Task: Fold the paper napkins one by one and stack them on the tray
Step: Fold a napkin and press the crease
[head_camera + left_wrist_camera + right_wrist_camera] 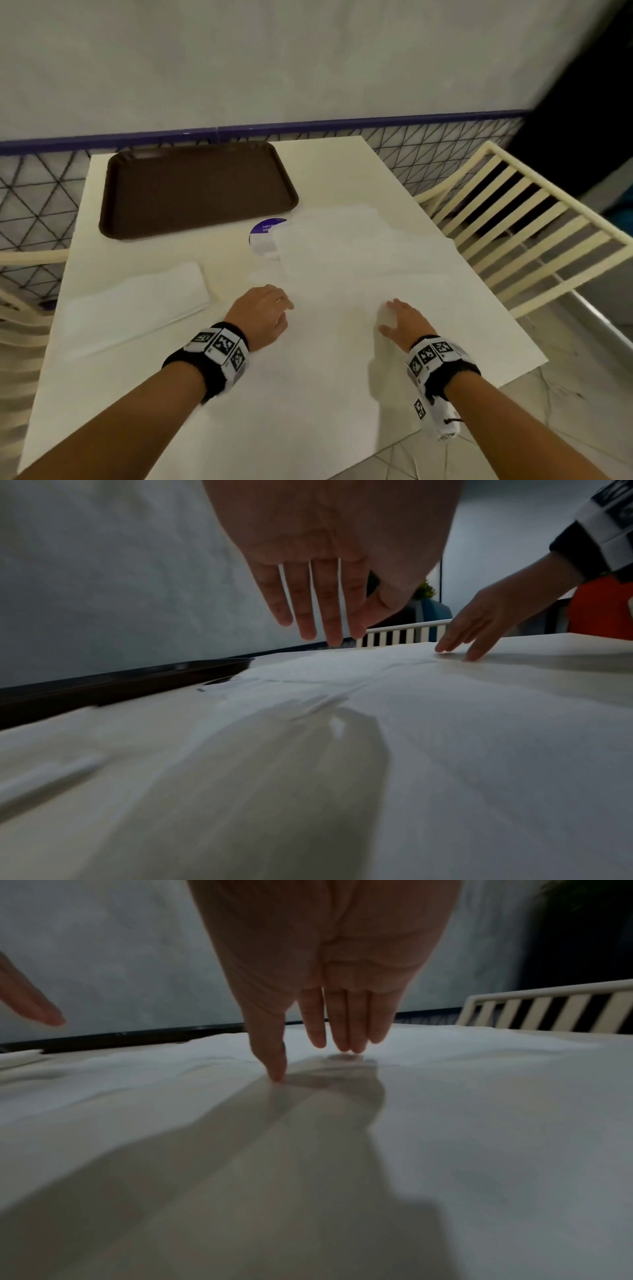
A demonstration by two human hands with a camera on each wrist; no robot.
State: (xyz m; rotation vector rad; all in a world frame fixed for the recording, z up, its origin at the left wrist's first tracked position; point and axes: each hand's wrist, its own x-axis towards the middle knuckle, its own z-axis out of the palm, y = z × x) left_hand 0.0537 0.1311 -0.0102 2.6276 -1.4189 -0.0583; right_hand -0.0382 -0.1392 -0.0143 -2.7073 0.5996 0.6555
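A large white paper napkin [337, 298] lies spread flat on the white table [346, 164] in front of me. My left hand [270, 313] hovers just over its left part, fingers [320, 615] straight and together, holding nothing. On the napkin's right part rests my right hand [394, 318]; its thumb tip [276, 1074] touches the napkin [462, 1096] and its fingers are straight. More unfolded napkins [329, 233] lie overlapping just beyond. A folded napkin [137, 305] lies at the left. The brown tray [198, 192] stands at the far left with nothing on it.
A round purple-and-white sticker [265, 236] shows between the tray and the napkins. A cream slatted chair [520, 219] stands close to the table's right edge, another chair [20, 260] at the left. A tiled wall runs behind the table.
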